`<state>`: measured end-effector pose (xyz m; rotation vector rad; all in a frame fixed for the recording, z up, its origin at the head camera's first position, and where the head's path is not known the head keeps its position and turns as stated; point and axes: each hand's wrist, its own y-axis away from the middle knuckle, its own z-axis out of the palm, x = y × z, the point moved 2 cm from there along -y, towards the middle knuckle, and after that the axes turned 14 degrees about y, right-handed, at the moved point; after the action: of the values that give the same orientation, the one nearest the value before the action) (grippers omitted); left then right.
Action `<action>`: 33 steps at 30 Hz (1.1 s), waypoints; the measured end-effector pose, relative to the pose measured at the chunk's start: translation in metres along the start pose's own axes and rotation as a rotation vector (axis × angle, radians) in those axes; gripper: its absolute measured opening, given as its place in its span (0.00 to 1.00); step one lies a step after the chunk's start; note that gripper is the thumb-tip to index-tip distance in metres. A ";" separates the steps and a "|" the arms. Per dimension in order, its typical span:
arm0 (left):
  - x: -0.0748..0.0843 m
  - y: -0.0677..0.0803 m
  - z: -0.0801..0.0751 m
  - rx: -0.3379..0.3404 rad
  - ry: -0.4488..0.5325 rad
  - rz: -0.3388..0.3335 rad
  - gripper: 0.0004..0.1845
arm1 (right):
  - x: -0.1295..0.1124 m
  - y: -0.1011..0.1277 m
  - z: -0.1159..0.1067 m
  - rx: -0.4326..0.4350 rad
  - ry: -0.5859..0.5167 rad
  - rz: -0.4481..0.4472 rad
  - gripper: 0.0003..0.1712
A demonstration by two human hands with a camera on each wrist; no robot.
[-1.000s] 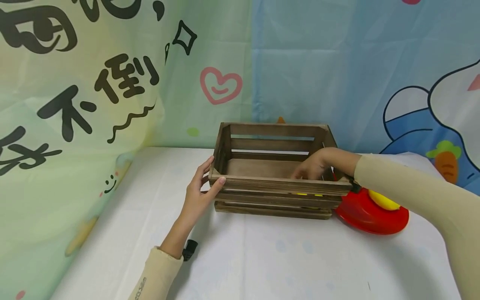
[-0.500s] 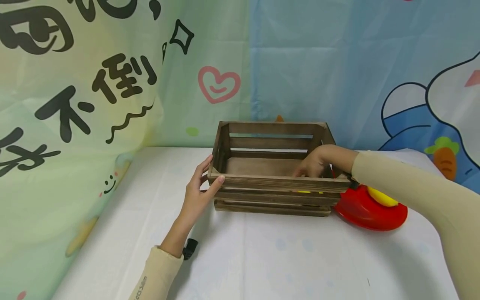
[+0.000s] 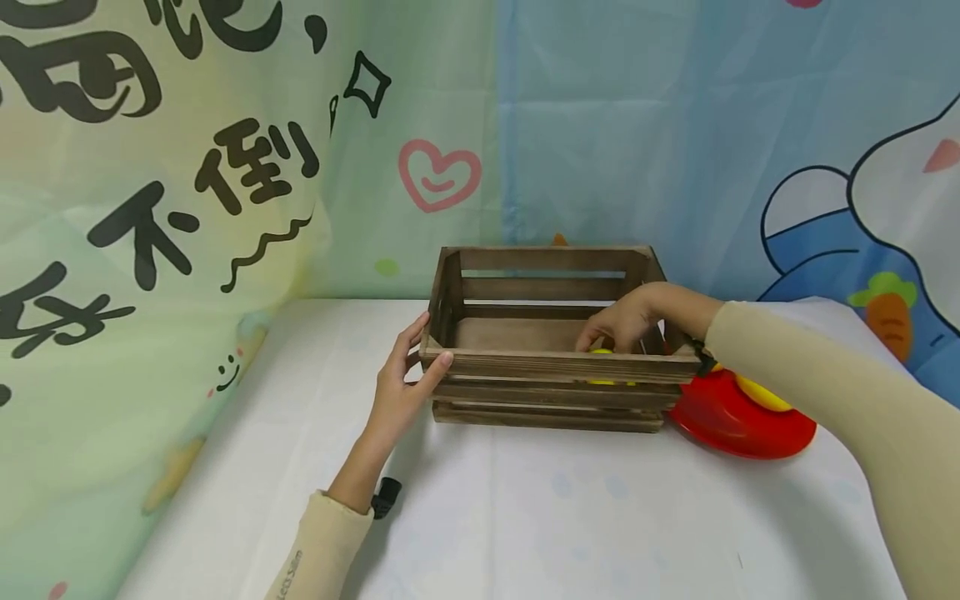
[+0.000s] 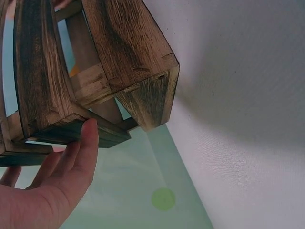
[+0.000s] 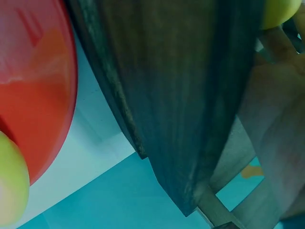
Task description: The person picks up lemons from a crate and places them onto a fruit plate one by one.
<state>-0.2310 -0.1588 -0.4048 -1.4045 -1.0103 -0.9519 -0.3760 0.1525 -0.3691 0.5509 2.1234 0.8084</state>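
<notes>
We see bare white table [image 3: 570, 517] nearest us, free in front of one wooden crate [image 3: 551, 392]. Our left hand [image 3: 401, 387] rests open on the crate's left front corner, thumb on the rim. Our right hand [image 3: 622, 325] reaches inside, fingers curled round one yellow fruit [image 3: 600, 353]. One red plate [image 3: 742, 421] touches the crate's right end, bearing another yellow piece [image 3: 765, 393]. A printed backdrop [image 3: 225, 167] closes the far edge.

The crate [image 3: 551, 367] is dark-stained wood, rough and matt, its grain plain along the slats. The red plate [image 3: 738, 421] beside its right end looks like smooth, glossy plastic. A matt white cloth with faint pale dots covers the bench [image 3: 570, 517], and the printed backdrop [image 3: 225, 167] is thin creased fabric.
</notes>
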 end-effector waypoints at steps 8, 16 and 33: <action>-0.005 0.002 0.006 0.002 0.018 -0.024 0.34 | -0.001 0.008 0.001 0.051 -0.002 0.011 0.29; 0.002 0.004 0.007 0.009 -0.005 -0.008 0.33 | -0.005 0.016 -0.005 0.131 0.002 -0.057 0.29; 0.001 0.002 0.004 0.001 -0.012 0.031 0.33 | -0.017 0.056 -0.021 0.403 0.026 -0.141 0.30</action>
<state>-0.2283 -0.1551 -0.4044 -1.4225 -0.9950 -0.9215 -0.3761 0.1739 -0.3111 0.5890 2.3327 0.3092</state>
